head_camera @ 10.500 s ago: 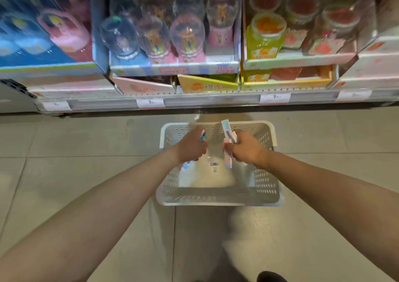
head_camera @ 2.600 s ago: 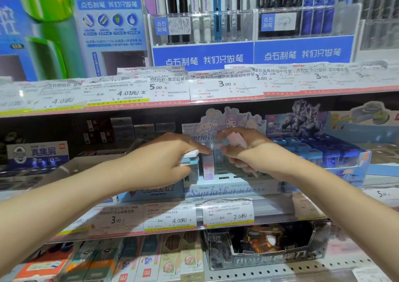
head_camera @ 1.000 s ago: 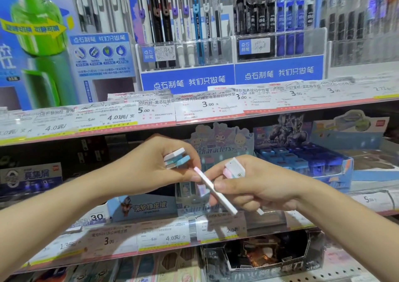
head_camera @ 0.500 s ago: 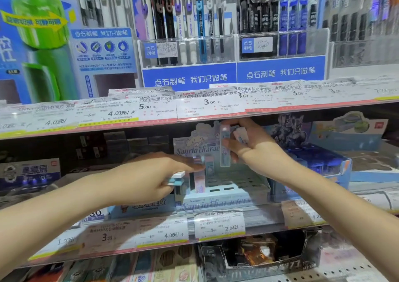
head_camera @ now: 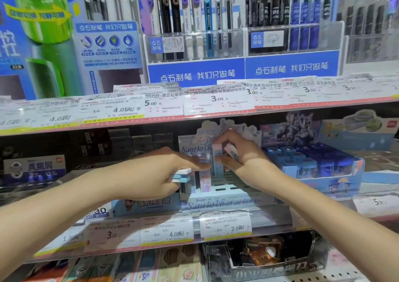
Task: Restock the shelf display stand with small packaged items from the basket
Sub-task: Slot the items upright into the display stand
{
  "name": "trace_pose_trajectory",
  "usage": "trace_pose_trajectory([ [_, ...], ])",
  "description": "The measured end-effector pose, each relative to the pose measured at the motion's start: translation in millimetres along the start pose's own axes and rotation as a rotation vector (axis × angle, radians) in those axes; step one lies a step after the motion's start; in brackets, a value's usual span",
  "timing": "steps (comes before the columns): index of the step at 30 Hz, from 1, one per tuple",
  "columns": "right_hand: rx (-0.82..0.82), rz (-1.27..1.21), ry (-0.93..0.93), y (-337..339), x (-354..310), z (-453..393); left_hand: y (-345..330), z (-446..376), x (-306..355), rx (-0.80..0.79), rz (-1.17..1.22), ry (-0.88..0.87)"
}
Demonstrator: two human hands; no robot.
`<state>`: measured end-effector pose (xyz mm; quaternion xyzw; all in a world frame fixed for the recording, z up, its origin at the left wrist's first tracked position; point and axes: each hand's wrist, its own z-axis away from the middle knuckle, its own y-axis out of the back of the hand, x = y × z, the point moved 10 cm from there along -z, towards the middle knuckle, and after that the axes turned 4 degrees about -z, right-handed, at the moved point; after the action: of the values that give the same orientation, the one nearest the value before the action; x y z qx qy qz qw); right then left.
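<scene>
Both hands at the stand (head_camera: 224, 201)

We pinch an upright pack (head_camera: 217, 160) in our right hand (head_camera: 239, 154) over the stand's slots; our left hand (head_camera: 157, 171) grips stacked packs (head_camera: 181, 175) just beside the stand's left edge.

The display stand (head_camera: 220, 199) sits on the middle shelf (head_camera: 237, 223), between two boxes, pens (head_camera: 207, 18) racked above.

Two hands, left (head_camera: 151, 171) and right (head_camera: 244, 158). Two slim packets upright in the stand (head_camera: 220, 201); two or three (edges blurred) stacked in left grip (head_camera: 180, 174).
</scene>
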<state>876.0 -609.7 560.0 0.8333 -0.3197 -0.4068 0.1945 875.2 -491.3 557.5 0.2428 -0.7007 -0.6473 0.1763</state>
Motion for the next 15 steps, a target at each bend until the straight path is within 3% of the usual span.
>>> trace_pose_trajectory([
  [6,-0.008,-0.125,-0.034,-7.1,6.4,-3.0,-1.6,-1.9,-4.3,0.057,0.044,-0.063],
  [12,0.106,-0.001,0.004,6.0,2.6,0.5,-1.7,-4.0,-6.2,0.117,0.048,-0.091],
  [15,0.057,0.086,-0.009,-2.5,4.4,-0.5,-3.1,-4.1,-9.4,0.117,0.039,-0.066],
])
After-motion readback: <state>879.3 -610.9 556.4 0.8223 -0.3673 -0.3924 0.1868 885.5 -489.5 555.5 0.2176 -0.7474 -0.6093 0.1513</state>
